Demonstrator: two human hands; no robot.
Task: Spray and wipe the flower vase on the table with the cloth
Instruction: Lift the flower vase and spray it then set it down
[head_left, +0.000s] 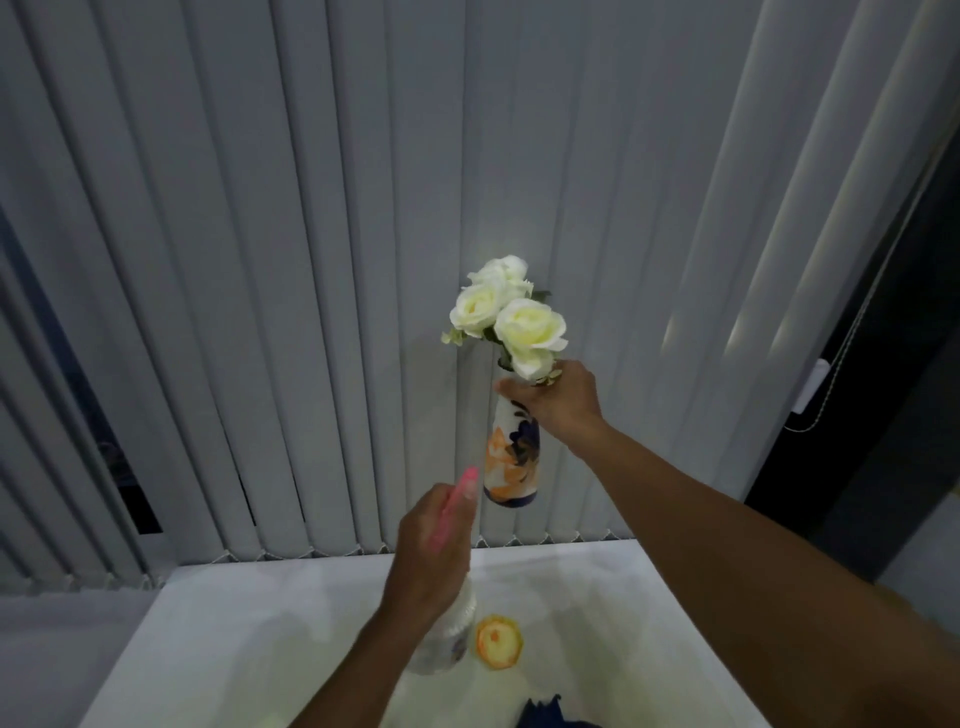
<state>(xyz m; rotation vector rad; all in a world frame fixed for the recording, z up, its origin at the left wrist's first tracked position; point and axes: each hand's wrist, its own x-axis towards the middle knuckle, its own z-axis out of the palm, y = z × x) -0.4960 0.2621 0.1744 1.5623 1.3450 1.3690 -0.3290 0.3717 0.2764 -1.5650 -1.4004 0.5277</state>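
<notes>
My right hand (558, 402) grips the neck of a white vase (511, 457) with orange and blue flower painting, and holds it up in the air above the table. White roses (511, 317) stick out of its top. My left hand (434, 551) is closed around a clear spray bottle (447, 639) with a pink spray head (462, 486). The nozzle sits just left of the vase's base. A dark blue cloth (550, 714) lies on the table at the bottom edge, only partly in view.
The white table (234, 623) runs below my arms. A small yellow-orange flower-shaped object (498, 642) rests on it beside the bottle. Grey vertical blinds (311, 260) hang right behind the table. A dark opening lies at the right.
</notes>
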